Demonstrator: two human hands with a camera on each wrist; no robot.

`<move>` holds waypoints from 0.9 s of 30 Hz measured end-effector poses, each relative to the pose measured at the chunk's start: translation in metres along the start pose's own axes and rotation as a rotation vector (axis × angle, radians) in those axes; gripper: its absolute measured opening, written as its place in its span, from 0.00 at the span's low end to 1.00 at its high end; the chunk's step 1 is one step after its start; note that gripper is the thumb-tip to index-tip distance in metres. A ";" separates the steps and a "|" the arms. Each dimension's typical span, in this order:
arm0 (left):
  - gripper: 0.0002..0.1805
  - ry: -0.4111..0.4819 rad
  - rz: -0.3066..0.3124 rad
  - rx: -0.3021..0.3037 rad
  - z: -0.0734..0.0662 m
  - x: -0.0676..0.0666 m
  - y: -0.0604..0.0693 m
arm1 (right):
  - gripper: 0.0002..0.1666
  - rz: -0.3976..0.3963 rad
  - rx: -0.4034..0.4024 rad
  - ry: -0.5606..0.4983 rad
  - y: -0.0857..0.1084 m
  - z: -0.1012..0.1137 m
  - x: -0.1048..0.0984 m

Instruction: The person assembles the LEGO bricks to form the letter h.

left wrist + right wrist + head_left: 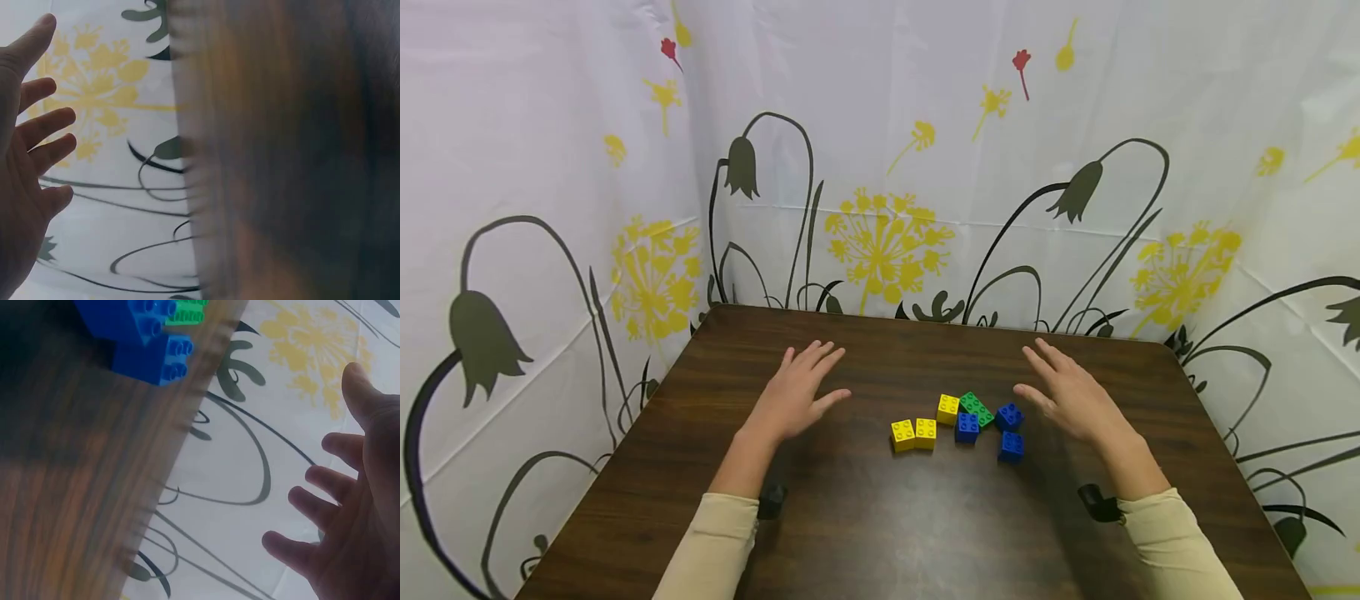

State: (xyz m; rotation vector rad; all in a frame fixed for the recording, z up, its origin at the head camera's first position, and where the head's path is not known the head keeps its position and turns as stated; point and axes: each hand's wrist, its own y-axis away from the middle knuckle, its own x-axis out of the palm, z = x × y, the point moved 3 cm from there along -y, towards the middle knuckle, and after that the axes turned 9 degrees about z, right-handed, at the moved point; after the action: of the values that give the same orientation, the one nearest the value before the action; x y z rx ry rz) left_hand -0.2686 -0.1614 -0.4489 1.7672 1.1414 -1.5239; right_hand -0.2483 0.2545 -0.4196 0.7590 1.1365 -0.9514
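Several toy building blocks lie in a loose group at the middle of the table. Two yellow blocks [913, 435] sit side by side at the group's left, and another yellow block [948, 408] is behind them. A longer green block [977, 409] lies slanted beside a blue block [967, 427]. Two more blue blocks [1011, 433] stand at the right. My left hand [797, 396] is held left of the group, fingers spread and holding nothing. Over on the right, my right hand [1071, 396] has its fingers extended, nearest the blue blocks [153, 356], touching none.
The dark brown wooden table [865, 533] reaches back to a white curtain [880, 108] with flower prints, which also hangs along both sides. A small black device [1099, 503] is on the right wrist, and a similar device [772, 502] on the left.
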 end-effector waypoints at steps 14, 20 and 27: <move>0.34 0.479 0.052 0.015 -0.033 0.049 -0.007 | 0.31 -0.040 -0.155 0.044 -0.010 0.033 0.042; 0.34 0.503 0.123 0.002 -0.056 0.068 -0.013 | 0.28 -0.034 -0.179 0.067 -0.011 0.044 0.064; 0.36 0.444 0.154 -0.008 -0.075 0.084 -0.016 | 0.25 -0.053 -0.207 0.082 -0.017 0.053 0.086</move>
State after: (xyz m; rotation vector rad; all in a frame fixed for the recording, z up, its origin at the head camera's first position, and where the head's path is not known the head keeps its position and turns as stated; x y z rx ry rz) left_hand -0.2434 -0.0701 -0.5123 2.2005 1.1739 -1.0635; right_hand -0.2317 0.1813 -0.4891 0.6066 1.3104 -0.8370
